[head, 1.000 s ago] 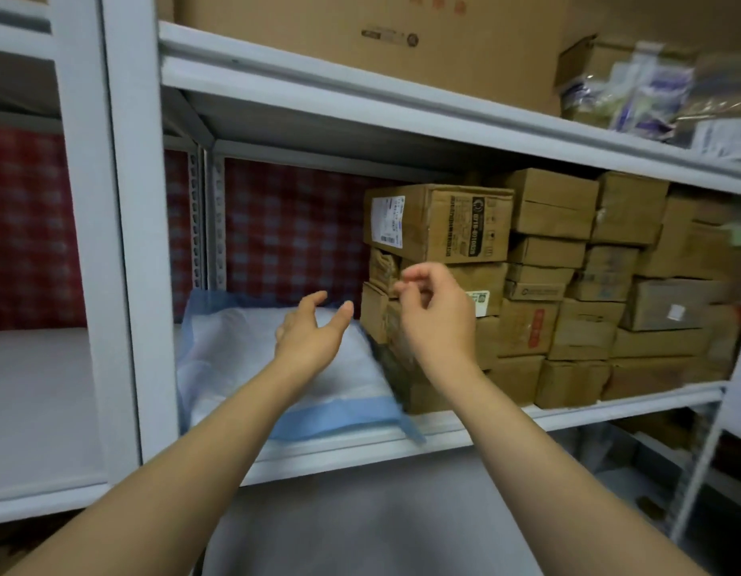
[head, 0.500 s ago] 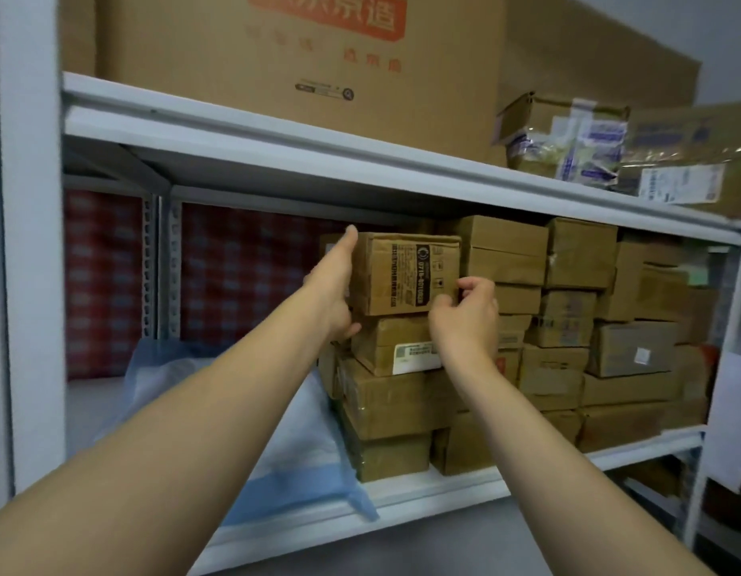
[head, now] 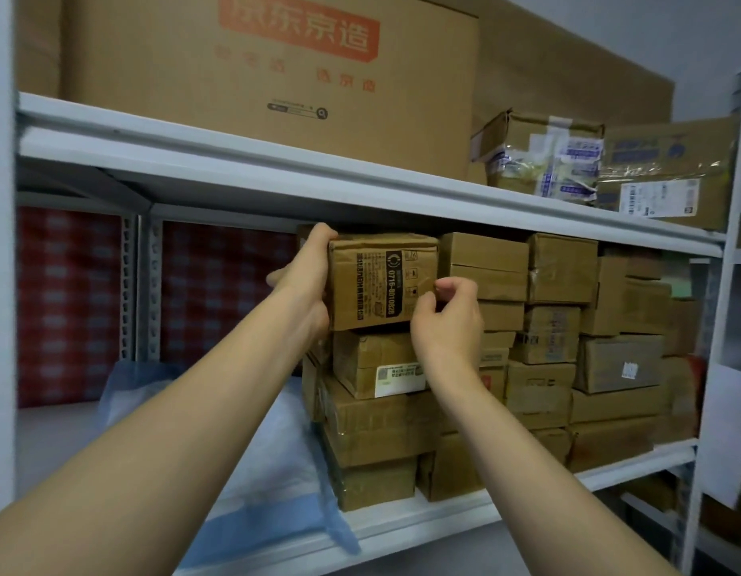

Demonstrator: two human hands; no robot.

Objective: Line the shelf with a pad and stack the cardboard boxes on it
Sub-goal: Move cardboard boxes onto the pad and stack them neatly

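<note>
A brown cardboard box [head: 381, 280] with black print sits on top of the leftmost stack [head: 373, 426] on the middle shelf [head: 422, 521]. My left hand [head: 308, 280] grips its left side, fingers curled over the top left corner. My right hand [head: 447, 322] pinches its right front edge. A white pad with a blue border [head: 273, 484] lies on the shelf left of the stack, partly hidden by my left forearm.
More brown boxes [head: 568, 338] fill the shelf to the right, up to the shelf above [head: 360, 189]. That upper shelf carries a large printed carton [head: 277, 76] and taped parcels [head: 543, 155]. A white upright [head: 1, 284] stands at the left, a red checked backing [head: 69, 301] behind.
Both hands rose from near the pad to the top box of the left stack and took hold of it. The view tilted upward and closer.
</note>
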